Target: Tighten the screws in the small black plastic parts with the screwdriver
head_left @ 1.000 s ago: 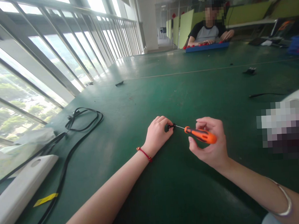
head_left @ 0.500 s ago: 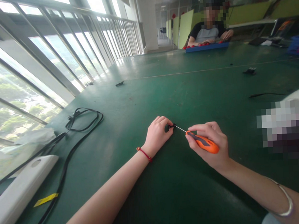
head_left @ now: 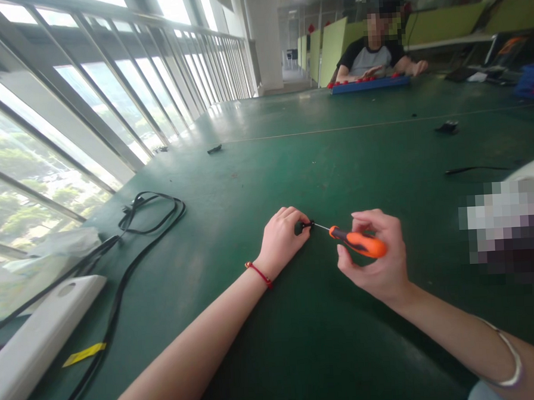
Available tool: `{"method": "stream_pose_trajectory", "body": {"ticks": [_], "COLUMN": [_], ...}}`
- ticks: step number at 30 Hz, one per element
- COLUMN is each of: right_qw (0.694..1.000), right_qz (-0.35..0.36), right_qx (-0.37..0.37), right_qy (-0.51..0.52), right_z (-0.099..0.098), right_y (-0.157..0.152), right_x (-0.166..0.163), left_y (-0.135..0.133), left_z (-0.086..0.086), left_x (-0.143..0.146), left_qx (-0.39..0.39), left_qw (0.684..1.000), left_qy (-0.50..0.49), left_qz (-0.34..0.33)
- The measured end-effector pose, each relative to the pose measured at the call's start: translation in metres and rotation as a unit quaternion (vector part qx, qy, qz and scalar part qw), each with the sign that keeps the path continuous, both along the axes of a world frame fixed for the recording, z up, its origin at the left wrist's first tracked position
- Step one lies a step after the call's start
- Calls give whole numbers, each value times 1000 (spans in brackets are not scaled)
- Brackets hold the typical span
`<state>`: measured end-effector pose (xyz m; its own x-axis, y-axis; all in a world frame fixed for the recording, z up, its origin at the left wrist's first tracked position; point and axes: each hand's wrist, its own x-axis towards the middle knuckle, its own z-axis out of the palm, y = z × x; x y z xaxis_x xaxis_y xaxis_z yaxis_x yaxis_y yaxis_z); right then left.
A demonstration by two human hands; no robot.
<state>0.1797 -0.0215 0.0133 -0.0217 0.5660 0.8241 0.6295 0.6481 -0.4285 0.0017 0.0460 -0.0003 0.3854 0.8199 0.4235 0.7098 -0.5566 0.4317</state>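
My left hand [head_left: 283,238] is closed in a pinch on a small black part [head_left: 305,225], just above the green table [head_left: 274,343]. The fingers hide most of that part, so its kind cannot be made out. A screwdriver [head_left: 363,243] with an orange and dark grey handle points left, and its thin metal shaft meets the black part. In my right hand [head_left: 382,259] the handle's end rests against the palm side. Thumb and index finger there are spread apart, clear of the front of the handle.
Black cables [head_left: 131,261] and a white power strip [head_left: 46,343] lie at the left, near a yellow tag [head_left: 84,354]. Small black pieces [head_left: 446,127] lie further back. Across the table a person [head_left: 373,54] sits behind a blue tray [head_left: 371,85].
My right thumb and index finger have opened away from the screwdriver's handle, which has turned and tilted slightly up. The left hand stays put. The person opposite moved a hand to the right.
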Motion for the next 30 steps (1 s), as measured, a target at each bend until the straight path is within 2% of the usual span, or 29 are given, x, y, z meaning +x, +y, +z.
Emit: {"method": "stream_pose_trajectory", "body": {"ticks": [4, 10, 17, 21, 27, 30], "right_qw": [998, 999, 994, 993, 981, 975], "right_qz": [14, -2, -1, -19, -44, -47], "right_qx": [-22, -40, -73, -80, -150, -162], "right_qy": [-57, -8, -76, -83, -113, -145], "right_z": [2, -2, -1, -2, -9, -13], "right_y": [-1, -1, 4, 9, 20, 26], "right_x": [0, -1, 2, 5, 11, 15], "left_y": [0, 0, -1, 1, 6, 7], "left_z": [1, 0, 3, 2, -1, -1], "left_x": [0, 1, 1, 1, -2, -2], "left_qx": [-2, -9, -26, -44, -71, -75], "left_qw": [1000, 1000, 999, 998, 992, 990], "left_qy": [0, -6, -20, -44, -100, -122], "left_qz": [3, 6, 12, 13, -8, -1]}}
